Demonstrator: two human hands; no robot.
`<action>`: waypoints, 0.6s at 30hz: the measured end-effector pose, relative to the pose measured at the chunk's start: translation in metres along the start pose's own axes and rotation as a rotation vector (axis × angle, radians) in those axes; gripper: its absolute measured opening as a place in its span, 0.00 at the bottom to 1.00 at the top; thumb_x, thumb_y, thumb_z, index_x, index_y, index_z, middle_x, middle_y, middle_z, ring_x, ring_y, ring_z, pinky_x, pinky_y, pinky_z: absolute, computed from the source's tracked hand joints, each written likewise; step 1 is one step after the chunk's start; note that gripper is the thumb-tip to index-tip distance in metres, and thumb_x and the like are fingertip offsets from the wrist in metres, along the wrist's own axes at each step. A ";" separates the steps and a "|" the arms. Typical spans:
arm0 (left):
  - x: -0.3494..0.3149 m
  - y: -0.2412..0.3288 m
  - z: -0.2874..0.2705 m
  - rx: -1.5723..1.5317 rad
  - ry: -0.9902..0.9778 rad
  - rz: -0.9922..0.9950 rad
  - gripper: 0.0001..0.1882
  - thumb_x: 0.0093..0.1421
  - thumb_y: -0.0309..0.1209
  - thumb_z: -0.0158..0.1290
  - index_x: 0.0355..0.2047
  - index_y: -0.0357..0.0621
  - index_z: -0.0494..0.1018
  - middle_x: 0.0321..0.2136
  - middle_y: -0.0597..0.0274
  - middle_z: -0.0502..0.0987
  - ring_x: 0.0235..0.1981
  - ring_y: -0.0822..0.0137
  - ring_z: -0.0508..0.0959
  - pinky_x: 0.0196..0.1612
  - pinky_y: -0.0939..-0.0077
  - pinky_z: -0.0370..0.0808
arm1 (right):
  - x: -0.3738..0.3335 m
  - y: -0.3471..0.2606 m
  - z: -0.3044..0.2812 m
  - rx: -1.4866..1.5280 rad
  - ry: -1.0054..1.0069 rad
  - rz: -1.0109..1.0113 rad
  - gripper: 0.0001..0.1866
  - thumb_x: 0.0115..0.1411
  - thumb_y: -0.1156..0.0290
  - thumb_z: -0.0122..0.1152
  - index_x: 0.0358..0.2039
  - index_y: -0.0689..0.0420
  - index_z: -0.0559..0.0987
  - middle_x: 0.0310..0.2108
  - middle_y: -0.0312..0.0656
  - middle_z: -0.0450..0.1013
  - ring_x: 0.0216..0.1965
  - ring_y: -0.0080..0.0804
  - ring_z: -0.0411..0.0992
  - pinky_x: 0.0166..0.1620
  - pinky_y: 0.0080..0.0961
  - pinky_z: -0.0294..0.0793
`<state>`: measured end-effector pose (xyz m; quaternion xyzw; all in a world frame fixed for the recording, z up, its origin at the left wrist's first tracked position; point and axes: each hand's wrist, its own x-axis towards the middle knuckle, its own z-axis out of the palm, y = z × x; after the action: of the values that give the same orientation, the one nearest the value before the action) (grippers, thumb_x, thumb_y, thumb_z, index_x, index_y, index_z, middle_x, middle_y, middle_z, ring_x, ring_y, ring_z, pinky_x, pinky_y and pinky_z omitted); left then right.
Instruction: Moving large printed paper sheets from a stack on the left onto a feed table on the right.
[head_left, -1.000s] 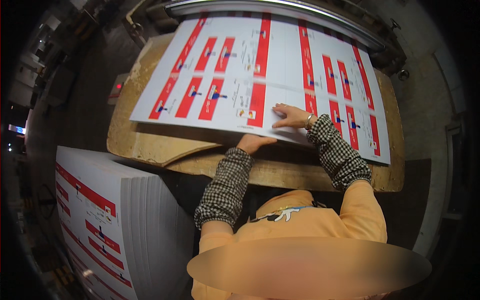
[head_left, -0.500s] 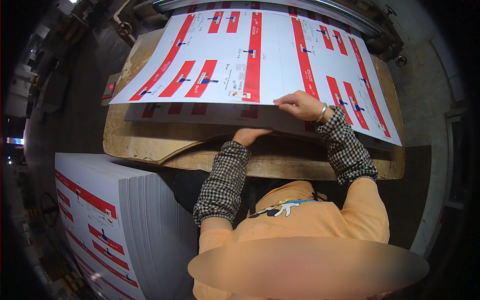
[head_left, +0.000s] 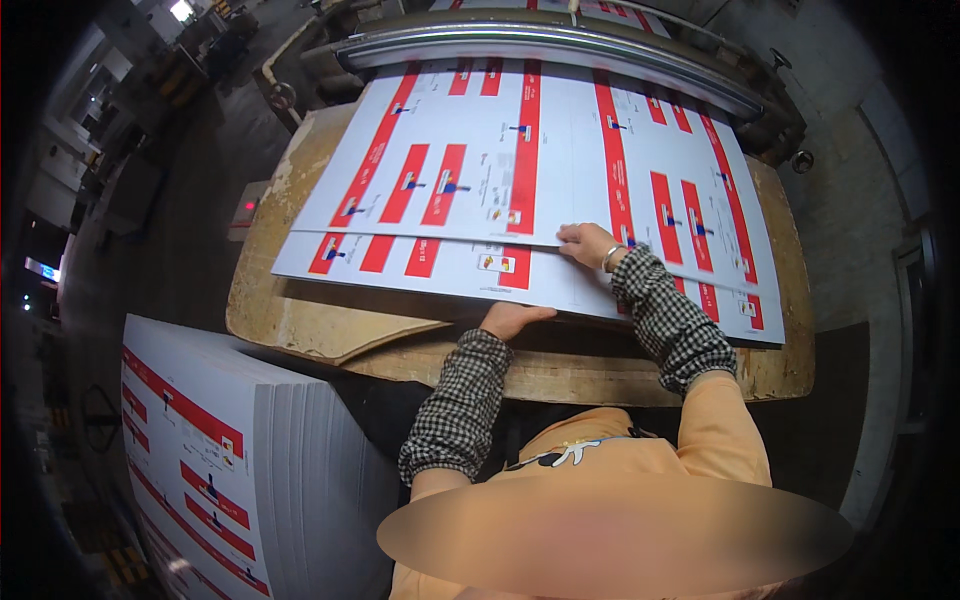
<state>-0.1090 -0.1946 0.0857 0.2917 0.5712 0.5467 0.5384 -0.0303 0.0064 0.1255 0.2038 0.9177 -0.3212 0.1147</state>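
Two large white sheets printed with red bands lie overlapped, the upper sheet (head_left: 470, 200) set farther forward than the lower sheet (head_left: 400, 274). At the near edge of the upper sheet, my right hand (head_left: 590, 245) has its fingers closed on the border, just right of the middle. My left hand (head_left: 512, 318) grips the near edge of the lower sheet, its thumb along the top and its other fingers hidden underneath. The far end of the upper sheet reaches a shiny metal roller (head_left: 560, 50).
Under the sheets is a worn wooden board (head_left: 290, 315) with a curved cutout at its near side. A tall stack of similar printed sheets (head_left: 300, 470) stands at my left. Handwheels flank the roller machine; a small box with a red light (head_left: 248, 207) sits left of the board.
The upper sheet has moved forward toward the roller and lies lower, exposing a printed strip of the lower sheet. My right hand stays at its edge; my left hand remains on the lower sheet.
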 end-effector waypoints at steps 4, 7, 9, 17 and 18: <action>-0.001 -0.005 -0.002 0.085 0.004 0.129 0.21 0.44 0.29 0.58 0.39 0.33 0.69 0.37 0.58 0.73 0.40 0.67 0.71 0.45 0.76 0.66 | 0.005 -0.002 0.012 -0.121 -0.183 -0.094 0.39 0.46 0.49 0.58 0.51 0.65 0.61 0.55 0.57 0.51 0.58 0.46 0.49 0.58 0.31 0.50; -0.001 -0.013 -0.004 -0.019 0.000 0.073 0.22 0.45 0.28 0.58 0.41 0.33 0.68 0.39 0.57 0.72 0.41 0.66 0.71 0.46 0.76 0.66 | -0.027 -0.017 0.028 -0.227 -0.201 -0.193 0.48 0.39 0.47 0.62 0.54 0.64 0.57 0.57 0.61 0.44 0.60 0.49 0.40 0.60 0.31 0.43; 0.000 -0.007 -0.003 -0.101 -0.061 0.088 0.23 0.45 0.28 0.58 0.42 0.33 0.67 0.40 0.56 0.71 0.41 0.66 0.70 0.46 0.76 0.66 | -0.030 -0.015 0.025 -0.262 -0.169 -0.247 0.48 0.37 0.49 0.64 0.54 0.64 0.57 0.57 0.62 0.43 0.60 0.50 0.39 0.60 0.31 0.42; 0.000 -0.007 -0.001 0.030 0.007 0.046 0.20 0.46 0.30 0.57 0.39 0.34 0.70 0.39 0.57 0.72 0.41 0.68 0.70 0.45 0.79 0.65 | -0.046 -0.033 -0.027 0.173 -0.119 -0.203 0.18 0.52 0.66 0.53 0.41 0.64 0.72 0.43 0.52 0.68 0.45 0.40 0.67 0.48 0.27 0.64; -0.003 -0.005 -0.002 0.091 0.021 -0.010 0.19 0.47 0.31 0.57 0.39 0.34 0.71 0.39 0.57 0.72 0.41 0.69 0.70 0.45 0.79 0.65 | -0.050 -0.040 -0.032 0.198 -0.004 -0.210 0.14 0.54 0.69 0.50 0.38 0.64 0.73 0.39 0.49 0.71 0.41 0.38 0.70 0.45 0.27 0.68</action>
<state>-0.1090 -0.1994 0.0819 0.3073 0.6024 0.5205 0.5213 -0.0060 -0.0166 0.1888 0.1164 0.8976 -0.4206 0.0617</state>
